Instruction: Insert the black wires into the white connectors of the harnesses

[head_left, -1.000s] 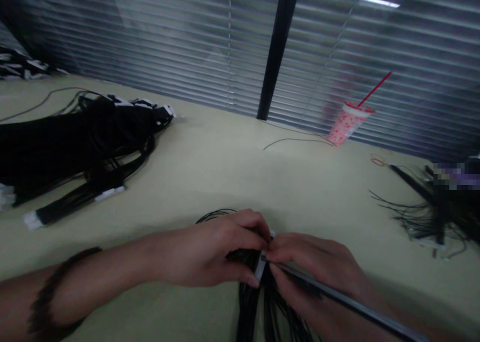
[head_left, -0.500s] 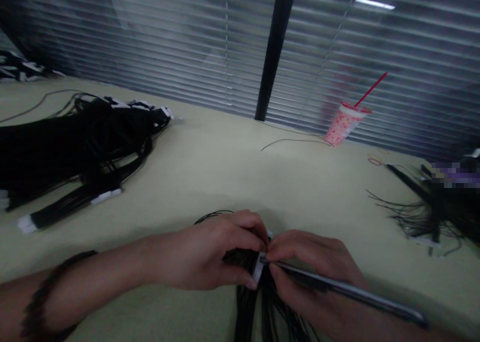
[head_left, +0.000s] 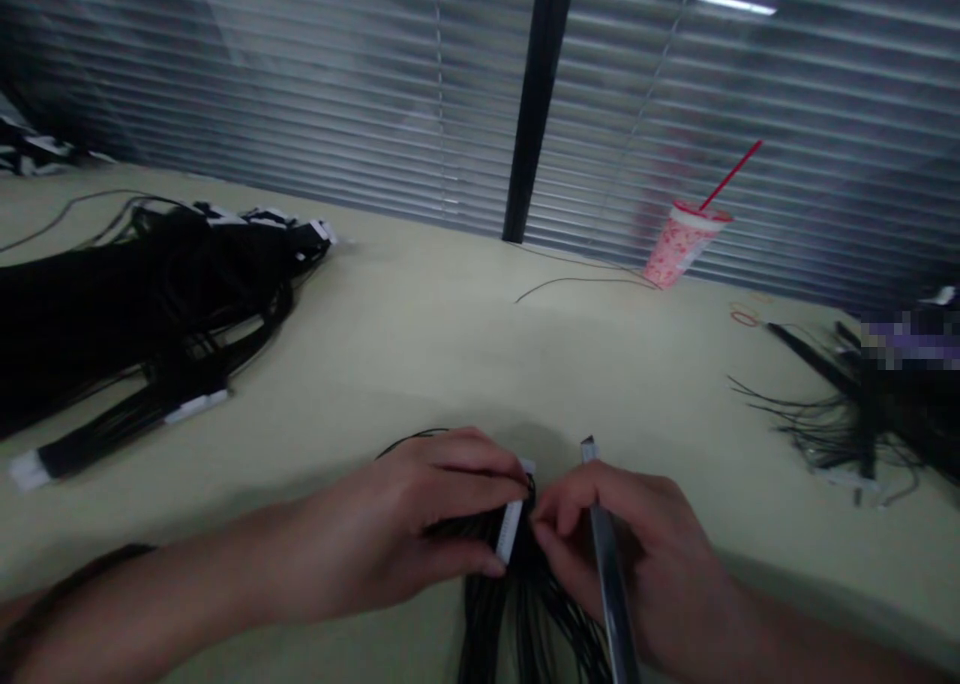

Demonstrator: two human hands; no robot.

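Between the thumb and fingers of my left hand (head_left: 427, 504) is a small white connector (head_left: 510, 532), standing on edge with a row of marks along it. A bundle of black wires (head_left: 487, 619) runs from it toward the bottom of the view. My right hand (head_left: 637, 534) is closed around a slim, flat silver tool (head_left: 613, 594) whose dark slanted tip points away from me, above the knuckles. Its thumb and forefinger are pinched together just right of the connector, by the wires. Whether a wire is in that pinch is too blurred to tell.
A thick pile of black cables (head_left: 150, 294) with white connectors lies left. More wires and dark strips (head_left: 862, 414) lie right, near a thin red loop (head_left: 745, 318). A pink cup (head_left: 684, 249) with a red straw stands by the window blinds (head_left: 337, 94). One loose wire (head_left: 577, 281) lies beside it.
The silver tool's tip has left the connector. It has swung upright in my right hand and now points away from me. My left hand keeps its hold, and the view has shifted slightly.
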